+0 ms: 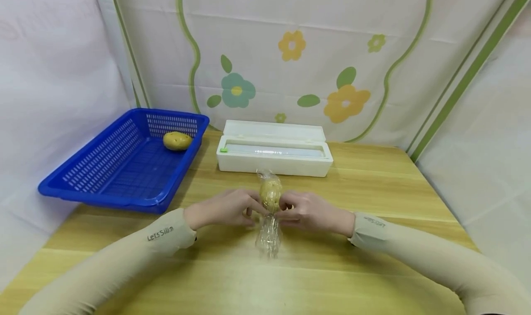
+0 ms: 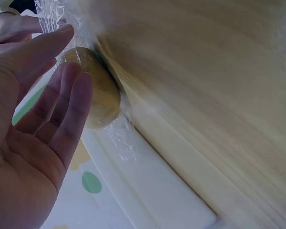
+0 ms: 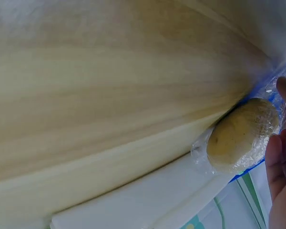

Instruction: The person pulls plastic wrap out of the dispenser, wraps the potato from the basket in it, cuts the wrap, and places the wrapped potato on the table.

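Note:
A potato [image 1: 270, 194] lies on the wooden table in clear plastic wrap, one short loose end behind it and a longer bunched tail [image 1: 268, 241] in front. From the left, my left hand [image 1: 234, 207] reaches in, its index fingertip touching the gathered wrap at the potato's near end. The left wrist view shows its thumb and fingers apart beside the wrapped potato [image 2: 102, 93]. My right hand [image 1: 311, 211] pinches the gathered wrap from the other side, thumb and bent index finger at the neck. In the right wrist view, its fingers [image 3: 276, 155] stand beside the potato [image 3: 240, 136], partly cut off.
Behind the potato stands a long white wrap box [image 1: 274, 162], lid raised, with a green slider at its left end. A blue plastic basket [image 1: 178, 186] on the left contains another potato [image 1: 177, 140]. A flower-printed curtain [image 1: 265, 52] hangs along the table's back edge.

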A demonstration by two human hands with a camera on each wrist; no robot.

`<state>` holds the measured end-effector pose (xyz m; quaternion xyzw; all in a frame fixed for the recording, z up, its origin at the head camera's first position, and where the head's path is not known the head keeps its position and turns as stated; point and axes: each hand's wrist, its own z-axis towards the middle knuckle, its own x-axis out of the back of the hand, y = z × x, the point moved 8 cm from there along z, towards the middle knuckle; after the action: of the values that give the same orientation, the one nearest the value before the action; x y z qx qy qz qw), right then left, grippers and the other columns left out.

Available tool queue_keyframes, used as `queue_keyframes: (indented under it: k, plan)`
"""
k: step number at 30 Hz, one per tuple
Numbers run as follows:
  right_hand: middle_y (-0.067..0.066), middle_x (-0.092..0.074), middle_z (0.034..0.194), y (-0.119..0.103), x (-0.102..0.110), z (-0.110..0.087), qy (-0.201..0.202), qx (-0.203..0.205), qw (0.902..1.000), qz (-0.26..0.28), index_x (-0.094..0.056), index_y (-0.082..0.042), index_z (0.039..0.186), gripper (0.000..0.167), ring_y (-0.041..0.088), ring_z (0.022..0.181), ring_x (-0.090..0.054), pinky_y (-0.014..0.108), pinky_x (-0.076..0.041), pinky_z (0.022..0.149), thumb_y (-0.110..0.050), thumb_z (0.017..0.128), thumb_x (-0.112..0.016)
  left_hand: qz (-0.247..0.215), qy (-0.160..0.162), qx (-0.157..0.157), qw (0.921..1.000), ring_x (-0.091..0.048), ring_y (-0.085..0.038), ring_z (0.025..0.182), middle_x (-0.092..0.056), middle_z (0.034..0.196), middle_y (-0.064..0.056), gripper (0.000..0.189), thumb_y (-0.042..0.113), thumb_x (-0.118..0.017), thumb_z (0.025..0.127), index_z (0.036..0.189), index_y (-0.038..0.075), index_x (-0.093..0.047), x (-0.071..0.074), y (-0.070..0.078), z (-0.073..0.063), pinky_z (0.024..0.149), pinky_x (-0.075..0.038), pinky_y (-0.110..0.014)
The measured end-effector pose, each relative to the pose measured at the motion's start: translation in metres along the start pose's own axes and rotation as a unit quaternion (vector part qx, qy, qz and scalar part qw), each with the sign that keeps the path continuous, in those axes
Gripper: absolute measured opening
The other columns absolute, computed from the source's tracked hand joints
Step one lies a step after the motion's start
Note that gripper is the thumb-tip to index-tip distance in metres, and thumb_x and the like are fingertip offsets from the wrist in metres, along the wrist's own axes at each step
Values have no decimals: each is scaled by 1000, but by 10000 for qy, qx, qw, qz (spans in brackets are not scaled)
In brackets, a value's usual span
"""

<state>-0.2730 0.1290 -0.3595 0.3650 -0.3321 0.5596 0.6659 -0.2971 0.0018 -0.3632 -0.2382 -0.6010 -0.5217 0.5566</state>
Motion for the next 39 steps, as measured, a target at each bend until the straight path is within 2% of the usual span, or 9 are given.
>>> queue_keyframes:
  k: [5,9,14,18,23,26,30,36,39]
  plan:
    - [4,-60,92,3,-3,1,84,-235,9987,453,-80,-12,93,16,9,78,-58,13,-48,71,-7,78,-83,50,-50,-178,9998,-61,-1,73,-67,108,1,32,12,-82,80,112,15,-76,-1,3,2,65,-47,-12]
    - [4,-61,94,9,-3,0,195,-586,9932,989,-79,-9,92,13,9,82,-60,13,-49,74,-4,79,-80,169,-79,-155,9997,-63,-5,74,-67,109,0,33,16,-83,80,112,16,-76,-1,5,2,65,-46,-13]
    - [3,-63,93,16,-1,-2,294,-1021,9847,1382,-79,-7,91,13,7,78,-59,13,-49,64,-1,80,-78,425,-102,-126,9990,-61,-6,72,-66,105,2,36,22,-86,77,111,15,-76,-1,8,1,61,-44,-12]
    - [1,-64,91,22,-2,-4,379,-1341,9754,1706,-79,-7,91,15,6,70,-58,14,-49,55,2,78,-78,742,34,-77,9972,-57,-2,68,-66,103,4,37,33,-87,74,106,17,-76,1,12,2,56,-42,-13]
    - [1,-64,89,23,-4,-4,431,-1387,9735,1768,-79,-7,90,15,8,64,-58,14,-47,51,3,79,-78,1013,152,-81,9947,-50,5,64,-67,100,8,41,46,-86,71,102,19,-77,0,14,7,53,-40,-13]
    - [1,-65,89,23,-4,-4,471,-1419,9719,1818,-79,-8,89,15,7,65,-58,14,-46,50,4,79,-77,1063,143,-141,9941,-48,6,64,-67,97,9,44,49,-85,71,103,20,-77,-2,15,8,52,-39,-12]
    - [2,-65,88,23,-4,-4,477,-1538,9685,1900,-78,-7,90,17,5,67,-58,12,-46,51,6,79,-76,975,282,-292,9944,-48,6,63,-66,92,8,40,48,-84,73,101,21,-78,-2,17,6,51,-38,-11]
    - [0,-64,89,25,-3,-6,401,-1737,9648,1934,-79,-8,89,16,3,69,-56,12,-46,52,4,80,-77,355,580,-638,9956,-53,4,67,-65,89,11,15,30,-77,87,98,20,-80,-1,20,6,58,-40,-8]
    - [0,-64,90,25,-1,-7,393,-1710,9654,1928,-78,-8,90,14,3,69,-56,12,-46,51,3,81,-76,90,677,-750,9948,-54,4,72,-66,91,11,10,23,-75,90,96,18,-80,0,21,7,62,-42,-9]
